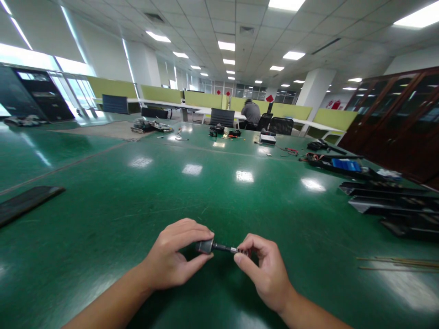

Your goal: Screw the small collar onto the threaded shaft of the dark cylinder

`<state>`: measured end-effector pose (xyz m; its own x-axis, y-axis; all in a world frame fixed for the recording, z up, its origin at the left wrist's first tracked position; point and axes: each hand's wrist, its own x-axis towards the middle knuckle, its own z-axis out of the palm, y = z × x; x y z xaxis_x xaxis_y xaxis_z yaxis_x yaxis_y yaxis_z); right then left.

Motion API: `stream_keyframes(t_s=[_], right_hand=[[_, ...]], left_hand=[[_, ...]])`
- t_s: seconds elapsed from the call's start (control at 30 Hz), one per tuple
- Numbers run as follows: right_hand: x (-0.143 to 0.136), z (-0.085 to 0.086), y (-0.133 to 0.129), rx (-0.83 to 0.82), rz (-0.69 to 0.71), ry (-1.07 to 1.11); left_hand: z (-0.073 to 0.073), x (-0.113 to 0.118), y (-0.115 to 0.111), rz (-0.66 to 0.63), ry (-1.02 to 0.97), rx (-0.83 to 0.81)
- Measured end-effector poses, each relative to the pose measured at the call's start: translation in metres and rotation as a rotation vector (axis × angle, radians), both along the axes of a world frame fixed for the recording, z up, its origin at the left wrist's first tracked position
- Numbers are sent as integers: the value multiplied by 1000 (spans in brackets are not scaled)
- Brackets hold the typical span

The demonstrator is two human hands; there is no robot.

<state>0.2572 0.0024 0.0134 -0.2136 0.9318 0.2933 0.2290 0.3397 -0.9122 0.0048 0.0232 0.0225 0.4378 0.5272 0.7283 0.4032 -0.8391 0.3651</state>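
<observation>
Black-shafted piece [222,247], roughly horizontal

We see open-plan office: lime partitions [161,94], white desks [202,110], dark chairs [222,118], tiled ceiling [192,25] with light panels [226,45], wooden cabinets [394,121].

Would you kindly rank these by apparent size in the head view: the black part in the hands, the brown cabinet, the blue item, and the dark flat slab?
1. Brown cabinet
2. Dark flat slab
3. Black part and blue item: too alike to rank, given their different nearness.
</observation>
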Motion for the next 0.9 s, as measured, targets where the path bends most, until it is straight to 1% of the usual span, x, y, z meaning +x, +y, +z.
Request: stream_keyframes(t_s=[0.23, 0.37, 0.5, 0.57, 0.6, 0.67, 0.73, 0.8, 0.83, 0.87, 0.9], right_hand=[[1, -2, 0, -15, 22, 48], [2, -5, -2, -34, 76, 138], [4, -13, -3, -148, 219, 362], [4, -17, -3, -203, 295, 444], [4, -19, -3, -223, 321, 465], [4, -22, -3, -258, 360, 470], [4, -22, -2, -283, 396, 456], [4, -20, -2, -302, 426, 432], [4, -19, -2, -309, 441, 419], [5, -18, -2, -314, 454, 405], [5, -16, -2, -319, 464, 389]], left_hand=[[-1, -2, 0, 27, 2, -24], [0, -6, 0, 104, -21, -85], [-1, -7, 3, 271, -49, -200], [-2, -5, 7, 360, -108, -288], [-2, -5, 9, 386, -154, -335], [-3, -8, 15, 381, -258, -431], [-4, -21, 18, 322, -338, -524], [-5, -48, 16, 274, -369, -607], [-5, -66, 12, 278, -365, -639], [-5, -86, 6, 314, -345, -643], [-3, -105, -2, 382, -310, -624]])
